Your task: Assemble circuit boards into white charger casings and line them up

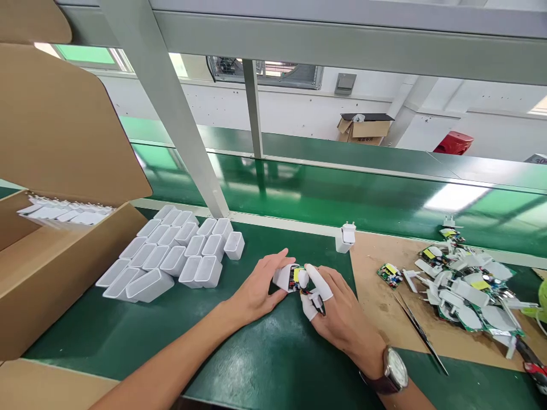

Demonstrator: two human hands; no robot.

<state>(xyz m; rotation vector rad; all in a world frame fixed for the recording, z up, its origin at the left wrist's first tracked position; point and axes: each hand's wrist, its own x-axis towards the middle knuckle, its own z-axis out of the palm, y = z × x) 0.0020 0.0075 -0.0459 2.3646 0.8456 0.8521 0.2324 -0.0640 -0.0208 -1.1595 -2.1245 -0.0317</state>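
Note:
My left hand (260, 287) rests on the green mat, fingers closed round a white charger shell (284, 277). A small circuit board (296, 275) with a yellow part sits in the shell's open end. My right hand (333, 310), with white finger cots on thumb and two fingers and a watch on the wrist, pinches at the board and a white plug piece (315, 299) beside it.
Rows of empty white shells (171, 256) lie on the mat at left, next to an open cardboard box (51, 250) with more. One finished charger (347, 236) stands upright. On brown card at right lie tweezers (421, 333) and a heap of boards and plug caps (465, 290).

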